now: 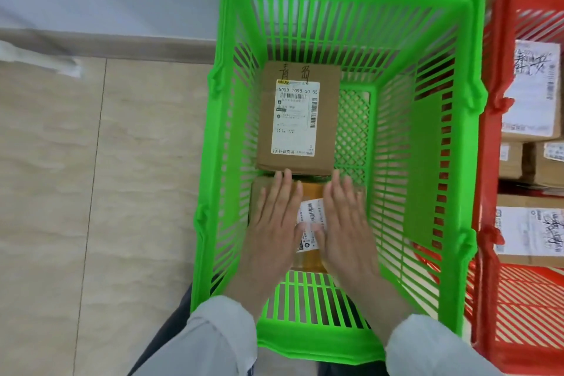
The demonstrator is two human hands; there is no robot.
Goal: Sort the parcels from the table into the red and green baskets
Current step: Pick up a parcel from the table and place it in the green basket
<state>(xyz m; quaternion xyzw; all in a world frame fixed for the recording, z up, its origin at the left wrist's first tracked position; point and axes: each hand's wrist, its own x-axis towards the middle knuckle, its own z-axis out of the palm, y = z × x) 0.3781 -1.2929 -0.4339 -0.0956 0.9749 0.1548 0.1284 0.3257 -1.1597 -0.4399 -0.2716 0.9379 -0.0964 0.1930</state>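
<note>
Pale sleeves frame the bottom of the shot as a person leans over a green basket on a tiled floor, both hands reaching down inside it. The left hand and right hand lie side by side with fingers straight and palms down, gripping nothing, flat over a tape-wrapped parcel at the near end of the basket floor. Motion blur makes it impossible to tell whether the palms press on it or hover just above. Only its white label and strips of yellowish tape show between the hands.

Just beyond the fingertips, a larger brown parcel lies flat at the far end, label up, with handwritten characters above the label. The two parcels appear to meet edge to edge. To the right stands the red basket, just beside the green one, already holding several labelled cartons. The table named in the task is out of frame.

The step in hand looks like setting this parcel down, and the risks are small but real. Pushed further forward, it could ride up on the larger parcel's near edge and sit tilted. Hands drawn out carelessly could drag it askew or catch the slatted wall. The costlier slip would be a misread label (the print here is too blurred to read), which would leave the parcel in the wrong colour.
</note>
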